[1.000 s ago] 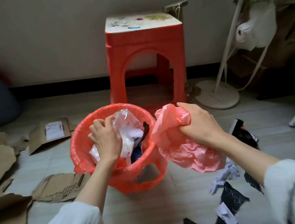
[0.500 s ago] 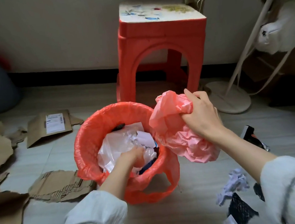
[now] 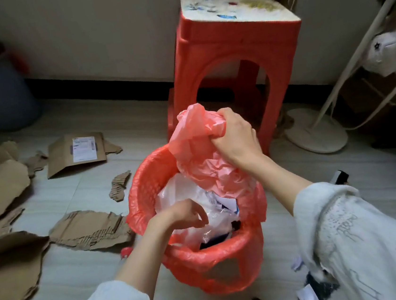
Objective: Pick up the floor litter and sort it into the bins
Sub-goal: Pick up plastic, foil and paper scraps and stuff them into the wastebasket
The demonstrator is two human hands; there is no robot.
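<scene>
Only the head cam to go on here. Compared with a second ago, my right hand (image 3: 234, 140) has swung the crumpled pink plastic bag (image 3: 200, 159) from off to the side of the bin to right above it, so the bag's lower folds now hang over the far rim of the red-lined bin (image 3: 215, 266); fingers are curled tight round the bag's top. My left hand (image 3: 182, 215) had been pushing the white plastic (image 3: 185, 195) down inside and has now come back up to rim level, fingers loosely curled. I can't tell if it's pinching a bit of the clear film or holding nothing. So I'd say the white stuff is settled in and the pink bag is next to drop. Torn cardboard pieces (image 3: 87, 229) are lying on the floor to the left, black and white scraps (image 3: 309, 293) at lower right, so plenty left to sort.
</scene>
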